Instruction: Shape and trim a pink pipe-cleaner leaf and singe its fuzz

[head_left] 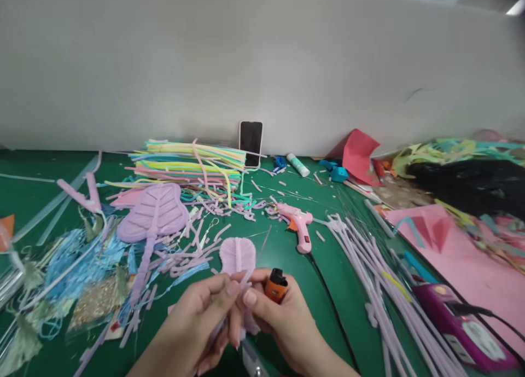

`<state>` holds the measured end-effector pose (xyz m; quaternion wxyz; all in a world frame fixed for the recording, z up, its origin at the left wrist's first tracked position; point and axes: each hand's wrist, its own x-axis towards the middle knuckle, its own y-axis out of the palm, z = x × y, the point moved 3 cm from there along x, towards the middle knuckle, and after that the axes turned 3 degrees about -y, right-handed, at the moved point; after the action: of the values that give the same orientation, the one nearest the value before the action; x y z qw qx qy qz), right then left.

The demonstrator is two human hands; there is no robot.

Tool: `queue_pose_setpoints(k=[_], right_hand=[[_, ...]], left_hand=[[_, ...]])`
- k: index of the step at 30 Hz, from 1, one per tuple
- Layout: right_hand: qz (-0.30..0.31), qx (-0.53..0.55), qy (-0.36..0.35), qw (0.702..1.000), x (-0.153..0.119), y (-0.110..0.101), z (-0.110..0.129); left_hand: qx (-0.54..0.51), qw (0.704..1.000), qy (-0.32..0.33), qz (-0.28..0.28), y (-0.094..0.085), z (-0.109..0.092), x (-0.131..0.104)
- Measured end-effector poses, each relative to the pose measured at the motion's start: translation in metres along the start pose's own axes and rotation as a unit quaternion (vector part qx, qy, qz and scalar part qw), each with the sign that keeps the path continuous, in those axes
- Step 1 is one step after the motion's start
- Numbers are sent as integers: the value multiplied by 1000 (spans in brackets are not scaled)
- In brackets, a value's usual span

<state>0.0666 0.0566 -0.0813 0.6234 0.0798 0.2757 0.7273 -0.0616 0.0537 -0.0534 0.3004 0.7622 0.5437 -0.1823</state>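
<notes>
Both hands meet low in the middle, working on a small lilac leaf-shaped piece made of pipe cleaners (237, 255). My left hand (200, 314) pinches its lower part between thumb and fingers. My right hand (283, 317) is closed on the same piece and also keeps an orange lighter (275, 286) tucked against its fingers. A short lilac strand sticks up between the two thumbs. The piece's lower end is partly hidden by the fingers. Just below the hands, a pair of scissors (252, 360) shows in part.
A larger lilac leaf (158, 215) lies at left, beside blue tassels (71, 259) and lilac scraps. Behind sits a pile of coloured pipe cleaners (188, 166) and a phone (250, 143). A pink glue gun (301, 226) and long lilac pipe cleaners (381, 289) lie at right.
</notes>
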Motion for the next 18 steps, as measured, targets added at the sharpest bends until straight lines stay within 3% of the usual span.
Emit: queue_pose_setpoints(k=[5, 11, 18], right_hand=[[-30, 36, 0, 999, 4, 1, 4], [-129, -1, -8, 992, 12, -18, 11], [-132, -105, -58, 984, 16, -29, 18]], left_hand=[[55, 997, 56, 5, 0, 4, 9], [200, 970, 125, -62, -17, 5, 12], [296, 936, 162, -100, -23, 6, 13]])
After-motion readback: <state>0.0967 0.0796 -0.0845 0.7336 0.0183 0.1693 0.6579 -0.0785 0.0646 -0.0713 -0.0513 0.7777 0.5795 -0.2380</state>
